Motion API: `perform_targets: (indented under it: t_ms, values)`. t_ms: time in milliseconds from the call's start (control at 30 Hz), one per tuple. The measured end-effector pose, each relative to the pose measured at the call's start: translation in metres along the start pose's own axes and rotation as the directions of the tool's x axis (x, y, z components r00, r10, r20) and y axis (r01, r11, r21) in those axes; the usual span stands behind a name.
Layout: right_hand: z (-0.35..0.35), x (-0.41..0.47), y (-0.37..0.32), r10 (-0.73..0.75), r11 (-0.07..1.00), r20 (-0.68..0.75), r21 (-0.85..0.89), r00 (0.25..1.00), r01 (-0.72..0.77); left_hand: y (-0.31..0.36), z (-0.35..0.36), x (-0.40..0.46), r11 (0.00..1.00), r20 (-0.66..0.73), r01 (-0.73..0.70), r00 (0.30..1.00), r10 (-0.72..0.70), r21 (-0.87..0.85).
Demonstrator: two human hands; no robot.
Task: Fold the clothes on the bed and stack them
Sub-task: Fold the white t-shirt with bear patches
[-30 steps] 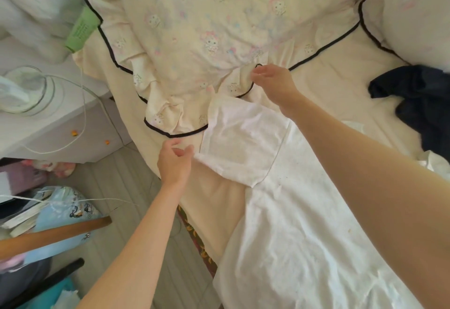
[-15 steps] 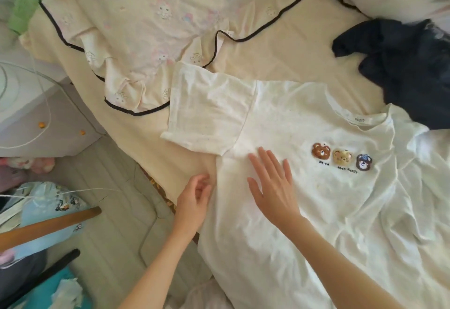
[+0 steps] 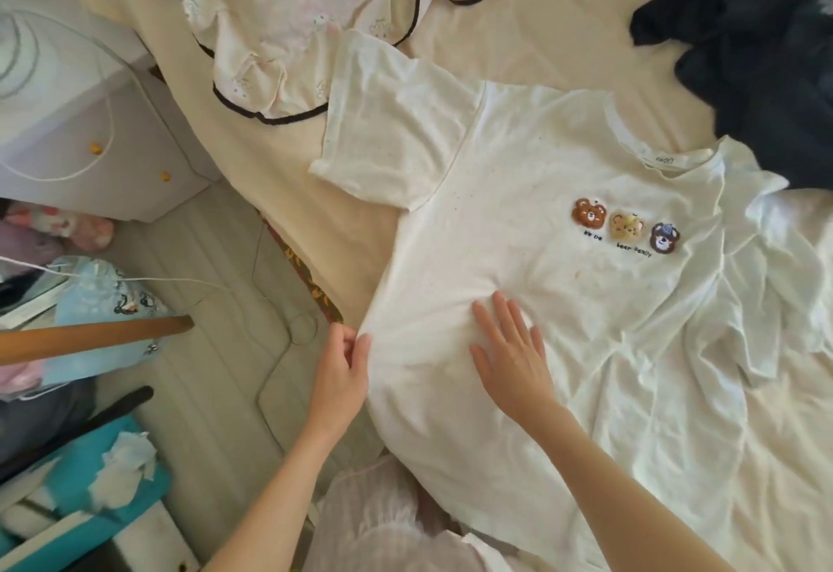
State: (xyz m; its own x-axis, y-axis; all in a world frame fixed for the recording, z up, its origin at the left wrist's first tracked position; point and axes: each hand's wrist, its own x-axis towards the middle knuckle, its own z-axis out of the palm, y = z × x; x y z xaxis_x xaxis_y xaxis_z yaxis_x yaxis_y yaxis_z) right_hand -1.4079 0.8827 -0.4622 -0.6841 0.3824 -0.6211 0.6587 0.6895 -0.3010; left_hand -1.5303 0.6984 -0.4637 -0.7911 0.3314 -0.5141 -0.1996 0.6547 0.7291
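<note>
White tee (image 3: 532, 219) spread face-up on bed (image 3: 532, 44), bear patches below collar. Left hand (image 3: 340, 373) pinches tee's side edge at bed edge. Right hand (image 3: 511, 359) flat, fingers straight, pressing tee's middle. Dark garment (image 3: 757, 75) crumpled beyond tee's collar, touching its shoulder.

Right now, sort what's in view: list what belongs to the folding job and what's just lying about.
Part of the job:
white T-shirt, spread on the bed
dark garment, crumpled beyond it
left hand, pinching the shirt's side edge
right hand, flat on the shirt

Just lying about:
printed quilt
white drawers
blue bag
white cable
</note>
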Motion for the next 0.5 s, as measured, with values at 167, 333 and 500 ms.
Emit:
perform_targets:
  t_ms: [167,333,500]
  values:
    - [-0.008,0.003,0.000,-0.012,1.000,0.022,0.026,1.000,0.011,-0.013,0.010,-0.015,0.959,0.124,0.204,0.975,-0.182,-0.194]
    - [0.009,-0.022,0.000,-0.073,0.997,-0.017,0.005,0.997,0.073,-0.051,0.011,-0.030,0.964,0.406,0.264,0.877,-0.255,0.035]
    - [0.043,-0.064,0.018,-0.086,0.994,-0.035,-0.066,0.996,0.083,-0.075,0.003,-0.046,0.979,0.261,0.180,0.945,-0.199,0.093]
